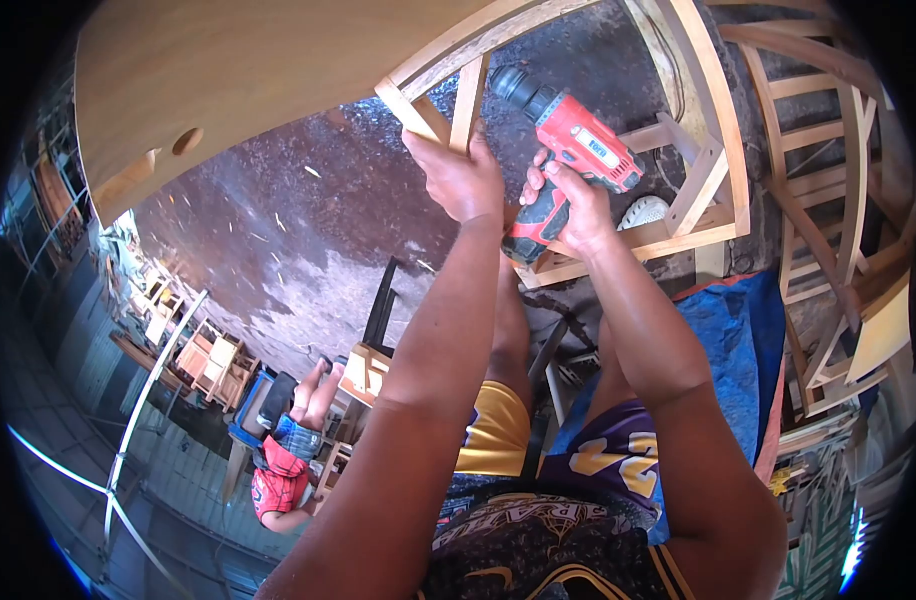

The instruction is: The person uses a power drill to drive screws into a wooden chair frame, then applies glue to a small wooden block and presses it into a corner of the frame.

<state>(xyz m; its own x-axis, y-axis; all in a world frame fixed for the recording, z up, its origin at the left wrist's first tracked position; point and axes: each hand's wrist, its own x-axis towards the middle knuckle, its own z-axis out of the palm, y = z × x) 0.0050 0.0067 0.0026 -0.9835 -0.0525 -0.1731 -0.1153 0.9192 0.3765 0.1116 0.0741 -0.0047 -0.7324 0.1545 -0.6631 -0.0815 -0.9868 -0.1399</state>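
A red cordless drill (590,140) with a black chuck is held by its handle in my right hand (573,205), its chuck pointing up and left. My left hand (460,172) grips a short wooden brace (467,100) at the corner of a wooden frame (718,110). The drill's chuck is just right of that brace, apart from it. A large pale wooden panel (248,70) adjoins the frame at the upper left, with an oval hole near its edge. Whether the drill carries a bit cannot be made out.
A seated person in red (281,475) is at the lower left, beside small wooden pieces. Wooden chair-like frames (813,130) stand at the right. A blue tarp (733,350) lies right of my legs. A white shoe (643,211) shows inside the frame.
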